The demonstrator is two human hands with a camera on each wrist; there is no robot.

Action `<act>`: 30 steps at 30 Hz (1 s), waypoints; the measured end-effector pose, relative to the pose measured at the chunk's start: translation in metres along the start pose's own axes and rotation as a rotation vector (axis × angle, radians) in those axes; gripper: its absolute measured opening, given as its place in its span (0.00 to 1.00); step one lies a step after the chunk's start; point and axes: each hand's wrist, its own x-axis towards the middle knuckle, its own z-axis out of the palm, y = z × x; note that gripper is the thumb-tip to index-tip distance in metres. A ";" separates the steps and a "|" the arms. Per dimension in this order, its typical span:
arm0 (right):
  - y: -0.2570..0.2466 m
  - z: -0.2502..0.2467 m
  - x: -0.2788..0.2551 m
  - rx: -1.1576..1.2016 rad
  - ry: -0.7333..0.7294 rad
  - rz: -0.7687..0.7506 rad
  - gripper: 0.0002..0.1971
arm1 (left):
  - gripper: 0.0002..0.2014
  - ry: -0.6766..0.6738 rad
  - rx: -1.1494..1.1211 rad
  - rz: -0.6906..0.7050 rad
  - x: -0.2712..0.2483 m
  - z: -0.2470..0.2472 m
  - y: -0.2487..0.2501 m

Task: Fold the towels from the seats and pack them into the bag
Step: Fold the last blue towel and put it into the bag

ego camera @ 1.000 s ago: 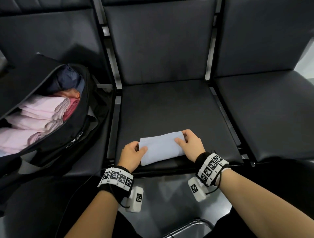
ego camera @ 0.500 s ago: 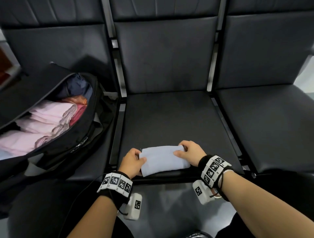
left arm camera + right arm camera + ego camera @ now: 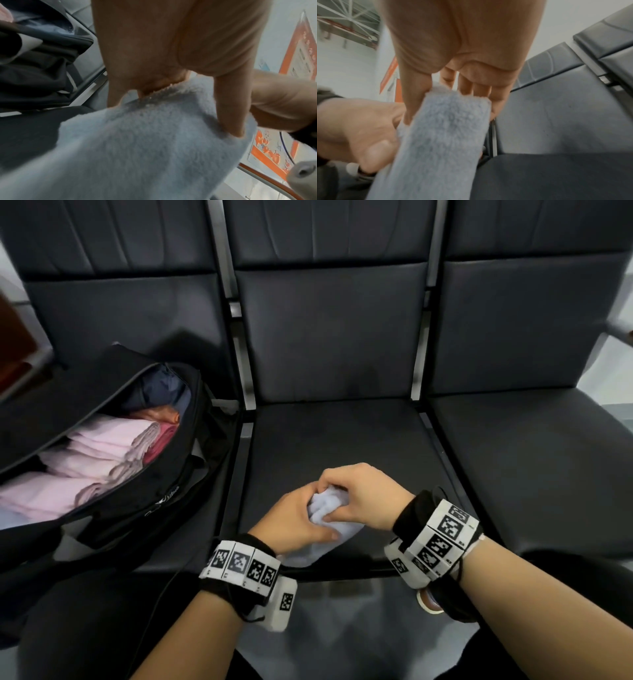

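A small light blue towel (image 3: 325, 529) is folded into a narrow strip over the front edge of the middle seat (image 3: 342, 440). My left hand (image 3: 294, 522) grips its left side, thumb laid across the cloth. My right hand (image 3: 356, 491) pinches the top end between thumb and fingers. In the left wrist view the fluffy towel (image 3: 145, 148) fills the lower frame under my left hand (image 3: 171, 83). The right wrist view has the towel (image 3: 441, 135) hanging from my right hand (image 3: 447, 92). The black bag (image 3: 113, 498) lies open on the left seat.
Several folded pink towels (image 3: 102, 446) and darker cloth fill the open bag. The right seat (image 3: 534, 467) is bare black padding. Metal frame bars (image 3: 421, 371) separate the seats. My dark trousers (image 3: 85, 628) are below the seat edge.
The towel lay flat on the seat with a hand at each end. Both hands have come together, folding the towel into a narrow bundle and lifting its top end.
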 end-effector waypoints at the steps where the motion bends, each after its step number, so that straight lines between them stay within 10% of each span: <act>1: -0.005 -0.003 0.001 -0.037 -0.018 -0.008 0.15 | 0.23 -0.001 -0.023 -0.004 -0.001 0.000 0.001; 9: -0.022 -0.003 0.028 0.342 0.241 0.041 0.30 | 0.12 0.219 -0.319 0.017 -0.014 -0.036 -0.006; 14: -0.030 0.022 0.060 0.697 -0.137 0.223 0.27 | 0.14 0.487 -0.846 -0.056 -0.023 -0.073 -0.024; 30: -0.166 0.094 0.238 0.897 -0.203 0.131 0.20 | 0.16 0.889 -1.295 -0.234 -0.089 -0.237 -0.129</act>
